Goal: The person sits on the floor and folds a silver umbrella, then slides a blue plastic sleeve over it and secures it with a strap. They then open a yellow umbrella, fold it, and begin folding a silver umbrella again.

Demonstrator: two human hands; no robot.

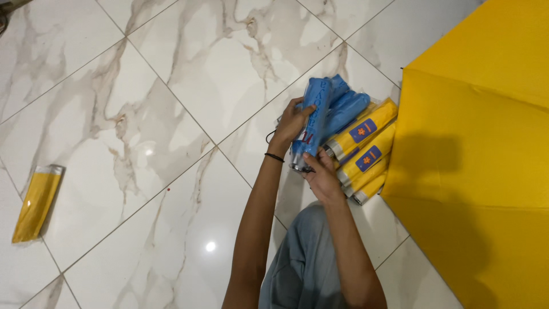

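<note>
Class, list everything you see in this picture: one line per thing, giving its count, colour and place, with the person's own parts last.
Folded umbrella in hand: one, blue, held over the pile.
Blue folded umbrellas: at least two, in the pile's far part.
Yellow folded umbrellas: about four, pile's near part, beside the canopy.
Open umbrella canopy: one, yellow, right.
Empty sleeve: one, yellow, far left on the floor.
Floor: white marble tiles.
Left hand: grips the held umbrella's middle.
Right hand: at its lower end.
</note>
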